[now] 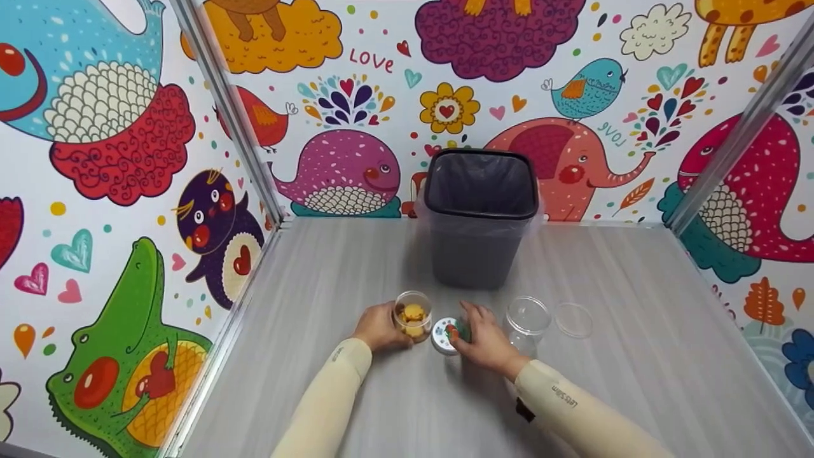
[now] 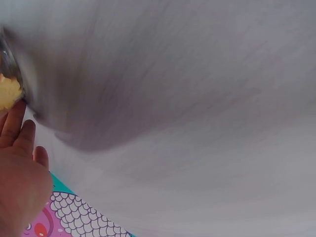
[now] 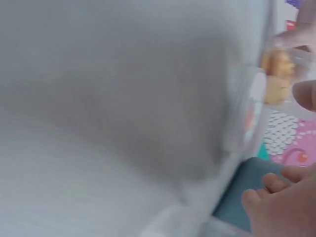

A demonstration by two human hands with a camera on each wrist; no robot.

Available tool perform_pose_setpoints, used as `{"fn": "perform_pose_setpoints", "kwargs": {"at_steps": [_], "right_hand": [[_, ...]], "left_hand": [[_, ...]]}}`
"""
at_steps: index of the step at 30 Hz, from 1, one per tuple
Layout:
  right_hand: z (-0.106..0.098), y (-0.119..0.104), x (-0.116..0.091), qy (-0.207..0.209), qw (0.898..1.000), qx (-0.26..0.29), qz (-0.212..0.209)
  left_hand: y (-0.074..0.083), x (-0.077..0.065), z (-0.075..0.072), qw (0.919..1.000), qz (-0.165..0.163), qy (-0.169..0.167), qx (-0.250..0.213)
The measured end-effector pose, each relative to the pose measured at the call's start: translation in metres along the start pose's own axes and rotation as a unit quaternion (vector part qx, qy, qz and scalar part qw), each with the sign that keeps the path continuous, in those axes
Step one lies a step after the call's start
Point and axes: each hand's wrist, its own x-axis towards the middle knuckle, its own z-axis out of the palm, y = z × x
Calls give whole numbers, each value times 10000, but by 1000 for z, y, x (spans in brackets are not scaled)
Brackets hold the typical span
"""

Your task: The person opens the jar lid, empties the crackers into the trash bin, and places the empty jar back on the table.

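In the head view my left hand (image 1: 378,327) holds a clear round jar (image 1: 413,299) of yellow cookies (image 1: 414,313), fingers on one side and thumb on the other. The left wrist view catches the jar's edge and cookies (image 2: 9,93) just above the left fingers (image 2: 24,136). Beside the jar, a round white lid (image 1: 441,337) with a colourful print lies on the table. My right hand (image 1: 488,340) is over the lid's right side, thumb and fingers spread apart. In the right wrist view the lid (image 3: 251,111) shows between the right thumb and fingers (image 3: 269,190).
A clear empty jar (image 1: 529,313) stands right of my right hand, with a clear disc (image 1: 573,320) lying flat next to it. A dark bin (image 1: 477,254) with a plastic liner stands behind. Printed panels (image 1: 343,165) and metal posts (image 1: 232,114) border the grey table (image 1: 318,267).
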Motion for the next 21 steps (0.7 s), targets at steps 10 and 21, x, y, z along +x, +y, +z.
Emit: {"fn": "perform_pose_setpoints", "kwargs": {"at_steps": [10,21], "right_hand": [[-68,-37,28,356,9956,248,-833],[-161,-3,71,2701,9527,258,-1367]], "left_hand": [[-2,1,-1,10000,1,-5,14],[-3,0,1,10000,74,65,-10]]}}
